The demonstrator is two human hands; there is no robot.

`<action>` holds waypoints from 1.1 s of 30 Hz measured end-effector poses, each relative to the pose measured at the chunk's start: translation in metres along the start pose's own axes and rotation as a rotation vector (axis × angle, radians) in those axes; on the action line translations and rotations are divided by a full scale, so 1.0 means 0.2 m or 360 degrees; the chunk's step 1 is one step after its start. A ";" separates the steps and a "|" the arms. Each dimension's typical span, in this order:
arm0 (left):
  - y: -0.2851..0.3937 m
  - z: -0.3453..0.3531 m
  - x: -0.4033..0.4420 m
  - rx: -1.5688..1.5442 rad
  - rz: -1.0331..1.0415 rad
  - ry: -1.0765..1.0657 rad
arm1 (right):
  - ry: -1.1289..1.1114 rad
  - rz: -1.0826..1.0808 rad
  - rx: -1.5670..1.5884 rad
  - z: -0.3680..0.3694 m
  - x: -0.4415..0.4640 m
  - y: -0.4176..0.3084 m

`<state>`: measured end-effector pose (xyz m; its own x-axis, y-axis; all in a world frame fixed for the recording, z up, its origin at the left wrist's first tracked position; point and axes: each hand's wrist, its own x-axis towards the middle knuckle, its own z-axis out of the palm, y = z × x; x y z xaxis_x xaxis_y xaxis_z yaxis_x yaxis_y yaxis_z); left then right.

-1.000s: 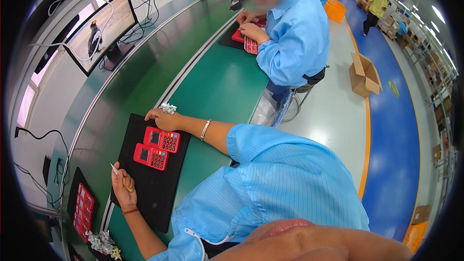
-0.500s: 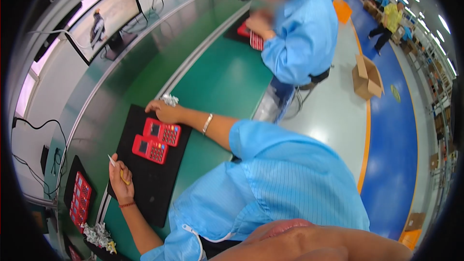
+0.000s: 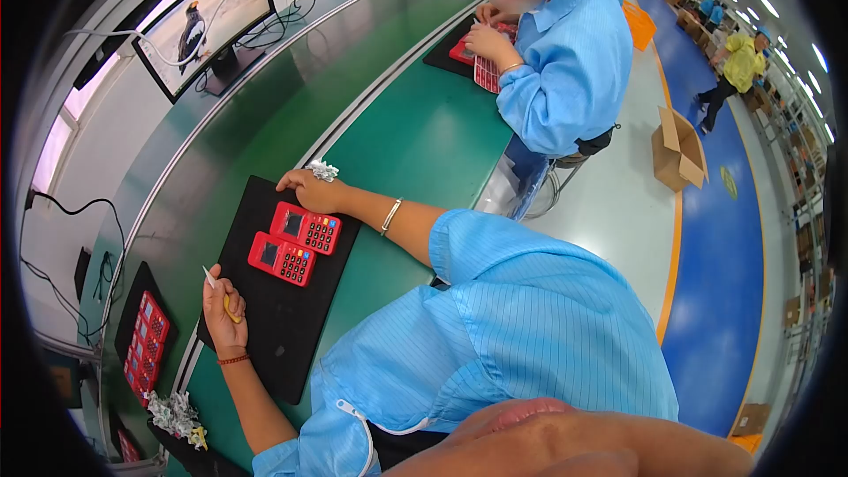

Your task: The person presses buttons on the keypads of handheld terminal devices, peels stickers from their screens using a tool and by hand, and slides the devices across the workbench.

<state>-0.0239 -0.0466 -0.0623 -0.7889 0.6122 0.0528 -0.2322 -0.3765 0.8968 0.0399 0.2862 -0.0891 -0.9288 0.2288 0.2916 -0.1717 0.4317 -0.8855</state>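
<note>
My left hand point(image 3: 226, 311) is closed around a slim tool point(image 3: 209, 277) with a pale pointed tip and a yellow end, beside the left edge of a black mat point(image 3: 278, 344). My right hand point(image 3: 314, 191) is at the mat's upper end with its fingers bent together; whether they grip anything is hidden. Close behind that hand is a crumpled silvery-white bundle point(image 3: 323, 170). Two red keypad terminals with small dark screens lie side by side on the mat, the upper terminal point(image 3: 306, 227) just below my right hand and the lower terminal point(image 3: 282, 258) nearer my left.
Several red devices point(image 3: 146, 349) stand in a row on another black mat at lower left. Silvery scraps point(image 3: 177, 417) lie below them. A monitor point(image 3: 208, 22) stands across the green bench point(image 3: 402, 137). A co-worker point(image 3: 565, 62) sits farther along, handling a red device. A cardboard box point(image 3: 678, 150) is on the floor.
The view has shifted slightly, so the bench appears farther up and right. My right hand's fingers sit a little differently; the left still holds the tool. A distant person in yellow has walked on.
</note>
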 end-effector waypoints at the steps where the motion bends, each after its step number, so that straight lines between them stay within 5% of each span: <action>1: 0.00 0.00 0.00 -0.0006 -0.0002 0.0004 | -0.0014 0.0007 0.0001 0.00 0.00 0.00; 28: 0.01 0.03 0.00 0.0014 -0.0023 0.0059 | 0.0000 0.0025 0.0144 0.00 0.02 0.03; 32: 0.03 0.12 -0.01 0.0535 -0.0081 0.0086 | -0.0275 0.0269 0.0453 -0.09 -0.02 -0.09; 33: 0.05 0.18 0.00 0.0758 -0.0153 0.0118 | -0.0340 0.0110 0.0161 -0.12 -0.03 -0.13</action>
<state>-0.0060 -0.0261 -0.0376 -0.8189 0.5712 -0.0561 -0.0338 0.0496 0.9982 0.0574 0.2951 -0.0596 -0.9860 0.0608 0.1554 -0.1272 0.3295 -0.9356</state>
